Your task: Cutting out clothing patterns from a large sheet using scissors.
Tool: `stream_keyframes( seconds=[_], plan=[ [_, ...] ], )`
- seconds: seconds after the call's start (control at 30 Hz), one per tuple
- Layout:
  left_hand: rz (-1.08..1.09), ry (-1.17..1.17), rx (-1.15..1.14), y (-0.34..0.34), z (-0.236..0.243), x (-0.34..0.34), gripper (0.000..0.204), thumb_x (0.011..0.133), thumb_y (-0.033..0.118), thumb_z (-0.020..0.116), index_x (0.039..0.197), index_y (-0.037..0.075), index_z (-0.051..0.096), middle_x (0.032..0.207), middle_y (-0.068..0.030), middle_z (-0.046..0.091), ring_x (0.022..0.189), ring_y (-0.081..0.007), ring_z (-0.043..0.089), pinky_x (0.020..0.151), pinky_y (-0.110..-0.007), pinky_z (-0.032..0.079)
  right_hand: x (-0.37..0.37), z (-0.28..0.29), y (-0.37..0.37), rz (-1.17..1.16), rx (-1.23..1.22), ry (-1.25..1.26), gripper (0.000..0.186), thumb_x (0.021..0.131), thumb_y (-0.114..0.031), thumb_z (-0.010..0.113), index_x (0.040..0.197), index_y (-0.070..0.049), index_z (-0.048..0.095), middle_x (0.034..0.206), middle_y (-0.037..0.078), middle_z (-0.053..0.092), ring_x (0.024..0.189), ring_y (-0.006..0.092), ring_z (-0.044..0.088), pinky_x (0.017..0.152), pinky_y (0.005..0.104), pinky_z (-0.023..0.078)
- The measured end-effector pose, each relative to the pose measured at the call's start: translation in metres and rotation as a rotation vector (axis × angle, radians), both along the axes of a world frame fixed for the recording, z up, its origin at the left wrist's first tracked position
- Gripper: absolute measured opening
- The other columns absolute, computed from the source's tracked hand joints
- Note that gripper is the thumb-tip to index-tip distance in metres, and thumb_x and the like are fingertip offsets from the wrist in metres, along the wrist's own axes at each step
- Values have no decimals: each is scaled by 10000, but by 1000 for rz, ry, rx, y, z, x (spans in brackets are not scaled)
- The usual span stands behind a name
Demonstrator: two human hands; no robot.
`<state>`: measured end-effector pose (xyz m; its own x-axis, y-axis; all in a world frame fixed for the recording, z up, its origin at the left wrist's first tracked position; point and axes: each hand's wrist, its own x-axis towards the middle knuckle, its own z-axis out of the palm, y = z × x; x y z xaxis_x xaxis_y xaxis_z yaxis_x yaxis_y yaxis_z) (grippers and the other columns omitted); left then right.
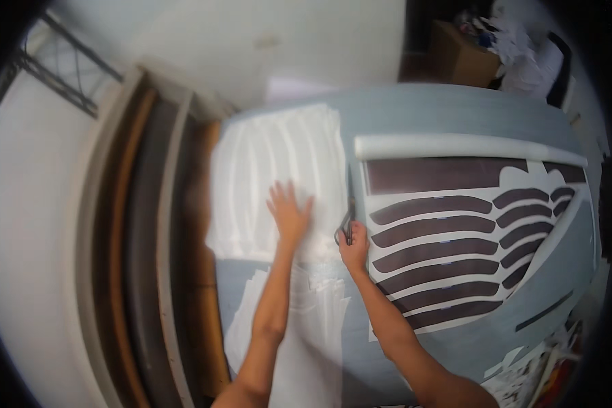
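My left hand lies flat with fingers spread on a stack of white fabric, which shows soft curved ridges. Just right of that stack, my right hand is closed around the dark handles of a pair of scissors. Their blades point away from me along the fabric's right edge; whether they touch it I cannot tell. More white cloth pieces with jagged edges lie under and between my forearms. To the right is a white sheet with rows of curved dark brown shapes on it.
A white roll lies along the far side of the sheet on the grey-blue table. At left stands a wooden rack holding long dark material. A cardboard box is at the back right. A dark strip lies near the table's right edge.
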<state>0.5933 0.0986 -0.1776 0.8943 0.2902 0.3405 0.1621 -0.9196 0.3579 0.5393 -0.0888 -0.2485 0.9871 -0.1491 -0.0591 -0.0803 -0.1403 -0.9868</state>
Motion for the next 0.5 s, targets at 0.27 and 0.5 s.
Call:
stream_keyframes(
  seconds=[0.27,0.5],
  plan=[
    [131,-223,-730,-123,61,-244,637,1019,325,600,1494,-39,380,1481,-289,440,1364,-377,456,1141,-452,358,-74,56,-21,-248,-145,-217,578,753,-106,815,1233,-70,495,966,123,714,916,325,706,796,414,554],
    [269,173,-1139,-284,14,-432,605,998,336,649,1416,-57,458,1352,-238,554,1178,-329,599,1003,-410,483,-280,117,-218,-93,-111,201,378,676,-235,918,775,-3,635,676,100,643,612,172,563,589,380,458]
  ],
)
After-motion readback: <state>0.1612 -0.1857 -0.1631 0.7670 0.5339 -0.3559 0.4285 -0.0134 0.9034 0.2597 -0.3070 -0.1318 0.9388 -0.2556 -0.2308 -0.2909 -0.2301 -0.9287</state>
